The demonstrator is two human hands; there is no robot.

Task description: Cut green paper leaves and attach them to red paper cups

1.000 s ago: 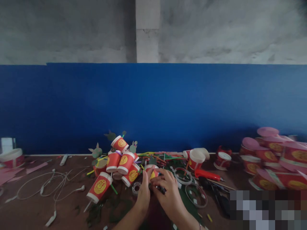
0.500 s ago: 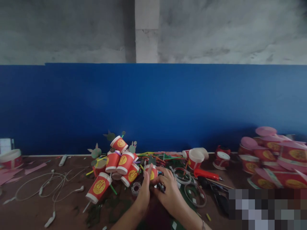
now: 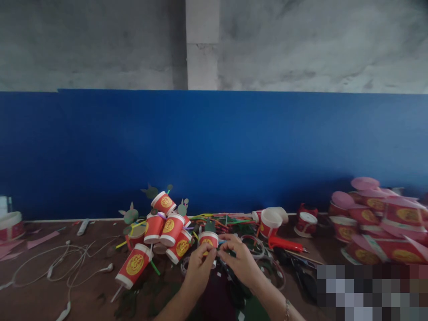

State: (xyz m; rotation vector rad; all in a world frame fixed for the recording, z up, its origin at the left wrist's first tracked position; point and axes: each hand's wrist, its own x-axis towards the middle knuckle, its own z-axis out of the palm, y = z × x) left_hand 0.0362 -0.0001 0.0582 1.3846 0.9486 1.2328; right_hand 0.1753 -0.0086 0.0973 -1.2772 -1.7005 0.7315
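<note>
In front of me my left hand [image 3: 199,271] is closed in a pinch, its fingertips over the front of a red paper cup [image 3: 207,238] with a yellow emblem. Beside it, my right hand [image 3: 240,258] pinches too, thumb and index finger almost meeting the left fingertips. Whatever lies between the fingertips is too small to make out. A dark green paper cutout [image 3: 209,225] rises behind the cup's rim. Below my right hand, a dark object [image 3: 236,290] and small white scraps lie on the table, partly hidden.
Left stands a pile of red cups [image 3: 173,229] with straws and rabbit-shaped cutouts. White earphones [image 3: 50,269] lie farther left. Coloured straws [image 3: 230,218] run along the back. To the right are tape rolls [image 3: 256,247], a red glue gun [image 3: 286,244] and cups with pink paper [image 3: 377,223].
My hands have gone from flatter, spread fingers to pinches with the fingertips drawn together in front of the cup. The view has shifted slightly.
</note>
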